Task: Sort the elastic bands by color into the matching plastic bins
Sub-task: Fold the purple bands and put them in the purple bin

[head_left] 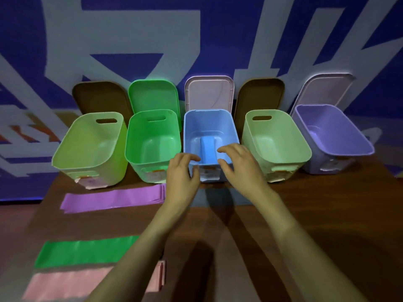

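A folded blue band (208, 150) lies inside the blue bin (227, 127), leaning over its near rim. My left hand (182, 171) and my right hand (239, 164) hover at that near rim, one on each side of the band, fingers apart and holding nothing. On the wooden table lie three flat stacks of bands: purple (111, 198), green (85, 251) and pink (65, 284). The light green bin (65, 149), the green bin (139, 127), a pale green bin (303, 144) and the purple bin (357, 136) hold nothing.
Lids lean against the wall behind the bins: brown (98, 97), green (152, 94), pink (209, 92), brown (259, 97) and pale pink (327, 88). The blue wall with grey lettering rises right behind them. My forearms cross the table's middle.
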{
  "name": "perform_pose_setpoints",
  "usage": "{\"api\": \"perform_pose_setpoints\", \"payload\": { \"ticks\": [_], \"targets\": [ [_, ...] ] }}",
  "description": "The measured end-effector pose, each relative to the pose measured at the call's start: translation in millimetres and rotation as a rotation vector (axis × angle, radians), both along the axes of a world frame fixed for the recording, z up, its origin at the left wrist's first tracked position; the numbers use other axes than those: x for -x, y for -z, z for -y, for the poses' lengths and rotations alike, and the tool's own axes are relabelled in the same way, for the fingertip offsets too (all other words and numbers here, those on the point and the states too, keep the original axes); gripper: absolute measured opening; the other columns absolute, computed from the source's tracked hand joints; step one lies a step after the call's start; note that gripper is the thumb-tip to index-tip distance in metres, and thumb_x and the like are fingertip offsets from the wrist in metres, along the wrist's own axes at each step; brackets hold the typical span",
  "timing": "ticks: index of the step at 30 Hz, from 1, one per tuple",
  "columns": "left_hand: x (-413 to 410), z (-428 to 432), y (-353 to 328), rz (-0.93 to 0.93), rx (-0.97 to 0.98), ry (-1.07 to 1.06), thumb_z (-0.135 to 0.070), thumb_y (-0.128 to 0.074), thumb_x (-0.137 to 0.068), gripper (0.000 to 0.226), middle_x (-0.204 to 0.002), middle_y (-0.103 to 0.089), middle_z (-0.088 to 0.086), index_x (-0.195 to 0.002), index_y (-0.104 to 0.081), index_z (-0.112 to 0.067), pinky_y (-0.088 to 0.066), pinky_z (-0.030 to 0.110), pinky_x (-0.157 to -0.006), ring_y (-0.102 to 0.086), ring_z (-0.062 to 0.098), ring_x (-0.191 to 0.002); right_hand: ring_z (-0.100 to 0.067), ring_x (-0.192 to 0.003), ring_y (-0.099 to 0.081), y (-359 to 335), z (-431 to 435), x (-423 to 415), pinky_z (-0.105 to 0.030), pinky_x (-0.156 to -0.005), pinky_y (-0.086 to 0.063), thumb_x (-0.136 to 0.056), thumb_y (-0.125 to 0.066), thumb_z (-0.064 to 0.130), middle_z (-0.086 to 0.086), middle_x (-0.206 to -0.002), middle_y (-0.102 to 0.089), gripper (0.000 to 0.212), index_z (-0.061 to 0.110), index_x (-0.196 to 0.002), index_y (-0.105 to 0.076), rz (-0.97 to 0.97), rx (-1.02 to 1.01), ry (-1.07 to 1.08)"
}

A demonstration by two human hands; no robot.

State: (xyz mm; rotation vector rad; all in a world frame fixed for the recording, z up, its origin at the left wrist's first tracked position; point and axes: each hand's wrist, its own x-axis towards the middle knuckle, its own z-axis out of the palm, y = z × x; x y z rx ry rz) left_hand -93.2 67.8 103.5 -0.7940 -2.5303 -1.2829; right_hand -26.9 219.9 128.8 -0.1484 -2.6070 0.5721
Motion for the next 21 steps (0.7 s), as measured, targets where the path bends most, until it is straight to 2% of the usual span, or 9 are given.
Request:
{"api": "perform_pose_setpoints", "payload": {
  "ticks": [5,8,11,17,21],
  "targets": [
    [-33.4,49.3,30.0,-0.014,0.004,-0.024,-0.011,-0.054,-0.074,0.021,-0.092,-0.060,0.008,-0.092,-0.065,-0.011,-0.041,0.034,-0.082,-0.056,0.028,-0.092,-0.029,-0.098,-0.056,28.8,47.9,-35.9,-0.036,-0.085,-0.045,-0.084,-0.059,0.013,-0.009,-0.102,-0.063,0.023,0.006,-0.106,-0.063,0.020,0.001,-0.073],
    [-41.6,82.6,49.2,0.022,0.052,-0.067,-0.009,-0.056,-0.074,0.022,-0.096,-0.060,0.011,-0.094,-0.064,-0.010,-0.039,0.034,-0.083,-0.055,0.031,-0.096,-0.032,-0.102,-0.056,49.1,79.0,-45.3,-0.040,-0.089,-0.045,-0.083,-0.060,0.013,-0.011,-0.105,-0.062,0.025,0.006,-0.108,-0.063,0.050,-0.001,-0.122],
    [-44.5,116.5,61.1,0.095,0.080,-0.114,-0.002,-0.061,-0.075,0.021,-0.098,-0.060,0.012,-0.094,-0.065,-0.009,-0.042,0.036,-0.084,-0.055,0.032,-0.098,-0.026,-0.112,-0.048,67.0,107.3,-45.9,-0.034,-0.096,-0.036,-0.089,-0.057,0.016,-0.008,-0.114,-0.057,0.026,0.010,-0.114,-0.059,0.153,0.025,-0.130],
    [-13.5,193.2,84.6,0.175,0.278,-0.165,-0.006,-0.057,-0.080,0.023,-0.107,-0.060,0.014,-0.101,-0.066,-0.008,-0.042,0.038,-0.092,-0.053,0.033,-0.107,-0.024,-0.120,-0.042,104.8,160.5,-13.8,-0.033,-0.103,-0.033,-0.092,-0.054,0.019,-0.008,-0.121,-0.052,0.031,0.010,-0.122,-0.056,0.294,0.068,-0.151],
    [23.6,231.2,95.7,0.216,0.351,-0.305,-0.007,-0.054,-0.081,0.027,-0.113,-0.059,0.018,-0.106,-0.065,-0.006,-0.041,0.042,-0.095,-0.051,0.036,-0.110,-0.027,-0.125,-0.039,121.3,191.2,29.2,-0.032,-0.106,-0.028,-0.092,-0.054,0.017,-0.012,-0.128,-0.051,0.035,0.008,-0.125,-0.055,0.271,0.069,-0.134]
  ]
}}
